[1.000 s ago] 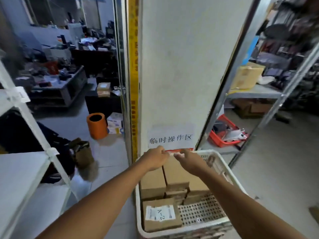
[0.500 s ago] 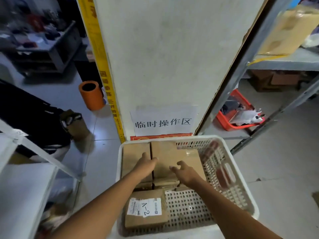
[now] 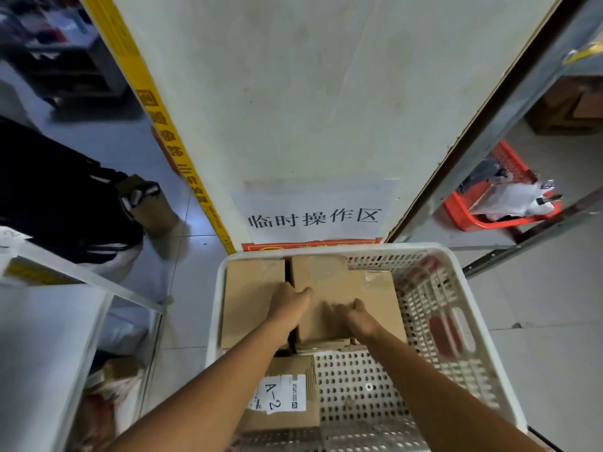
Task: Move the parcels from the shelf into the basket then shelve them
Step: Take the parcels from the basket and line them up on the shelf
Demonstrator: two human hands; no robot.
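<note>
- Here both hands reach down into the white perforated basket, each set on one side of the same brown parcel.
- The left hand has its fingers curled over the left edge of the middle parcel, reaching into the dark gap beside it — a grip, as far as the slight blur lets one tell.
- The right hand lies on that parcel's near right corner, fingers bent over the cardboard; they are smeared, so how tightly they hold I cannot tell for sure.
- Just left of the left hand, across the gap, a second parcel stands against the basket's left wall.
- Right of the right hand a taped parcel touches the middle one and sits a little lower.
- Below the left forearm, nearer the person, lies a smaller parcel with a white label reading "A-2" — flat on the basket floor.
- Beyond the hands, past the basket's far rim, a white pillar bears a paper sign with printed characters.
- Far out to the right of the right hand, a red basket sits on a low metal shelf.
- Off to the left of the left hand is a white shelf, its surface bare where it shows.
</note>
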